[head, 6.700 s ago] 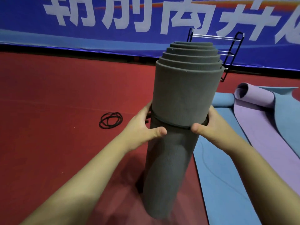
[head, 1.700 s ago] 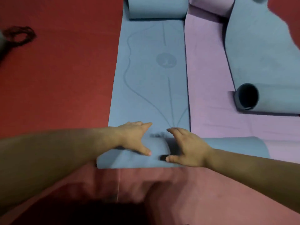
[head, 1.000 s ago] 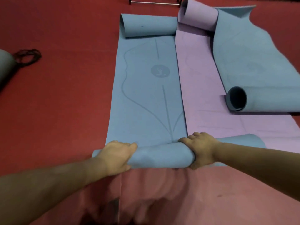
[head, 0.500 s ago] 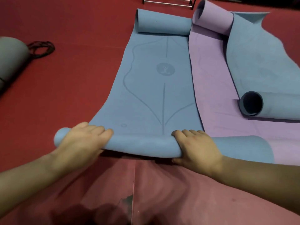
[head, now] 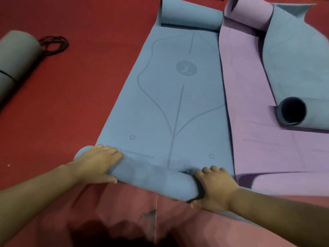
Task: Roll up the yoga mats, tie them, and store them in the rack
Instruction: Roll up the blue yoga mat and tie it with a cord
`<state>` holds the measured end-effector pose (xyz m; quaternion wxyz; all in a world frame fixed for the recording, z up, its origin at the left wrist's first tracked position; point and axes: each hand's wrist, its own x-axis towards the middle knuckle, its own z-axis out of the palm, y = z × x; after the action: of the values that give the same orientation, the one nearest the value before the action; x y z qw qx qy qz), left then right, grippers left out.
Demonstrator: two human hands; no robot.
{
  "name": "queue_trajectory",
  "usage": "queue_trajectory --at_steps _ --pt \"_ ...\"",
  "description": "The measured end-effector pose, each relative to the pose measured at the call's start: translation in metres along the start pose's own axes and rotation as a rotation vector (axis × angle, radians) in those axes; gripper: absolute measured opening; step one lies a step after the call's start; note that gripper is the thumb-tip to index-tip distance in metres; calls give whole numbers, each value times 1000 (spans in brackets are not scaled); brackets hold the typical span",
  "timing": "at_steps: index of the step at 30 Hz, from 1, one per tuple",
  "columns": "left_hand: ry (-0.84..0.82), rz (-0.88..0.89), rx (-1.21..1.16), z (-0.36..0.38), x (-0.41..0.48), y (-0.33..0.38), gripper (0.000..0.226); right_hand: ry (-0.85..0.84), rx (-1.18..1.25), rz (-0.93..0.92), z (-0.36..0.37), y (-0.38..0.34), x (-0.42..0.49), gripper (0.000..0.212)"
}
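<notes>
A blue yoga mat (head: 170, 97) with printed lines lies flat on the red floor, its near end curled into a low roll (head: 151, 177) and its far end curled up too. My left hand (head: 96, 163) grips the roll's left end. My right hand (head: 213, 186) grips its right end, thumb under the roll. A purple mat (head: 249, 107) lies beside it on the right, with a second blue mat (head: 293, 57) partly over it, its near end rolled into a tube. A rolled, tied grey mat (head: 16, 56) lies at the left edge.
A bundle of black elastic bands (head: 54, 44) lies on the floor by the grey mat. Bare red floor (head: 80, 86) stretches between the grey mat and the blue mat. A paler red strip of floor runs along the bottom under my arms.
The grey mat that I held upright earlier now lies on the floor. Both hands have rolled the blue mat's near end forward, and the mat has swung so the roll lies at a slant.
</notes>
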<state>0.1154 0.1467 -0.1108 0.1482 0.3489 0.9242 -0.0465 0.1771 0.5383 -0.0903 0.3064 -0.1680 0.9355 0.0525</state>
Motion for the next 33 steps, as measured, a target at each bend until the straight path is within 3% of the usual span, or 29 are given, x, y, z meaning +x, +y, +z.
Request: queue_trajectory --at_steps 2,3,5,6,9,12,16,23,26,33 --pt "-55 -127 -252 2 6 -5 78 -59 74 59 15 11 -6 95" --pt "6 -228 -373 1 13 -8 75 -87 157 91 22 16 -8 97" --pt "169 -491 -441 4 32 -21 56 -112 245 118 32 22 -11 95" --pt "157 -669 -409 8 42 -30 49 -111 253 124 36 23 -10 91" --pt "-122 -997 -497 12 64 -45 58 -65 254 131 41 24 -5 83" --pt "-236 -1045 -662 30 69 -57 61 -20 248 141 38 28 3 75" --pt "-161 -1245 -632 53 61 -54 77 26 251 137 37 29 9 72" --pt "120 -1213 -773 66 47 -55 29 119 253 150 29 25 15 68" --pt "240 -1247 -805 62 44 -50 26 137 269 170 27 21 16 62" --pt "352 -1376 -806 52 12 -57 28 216 287 184 17 3 33 57"
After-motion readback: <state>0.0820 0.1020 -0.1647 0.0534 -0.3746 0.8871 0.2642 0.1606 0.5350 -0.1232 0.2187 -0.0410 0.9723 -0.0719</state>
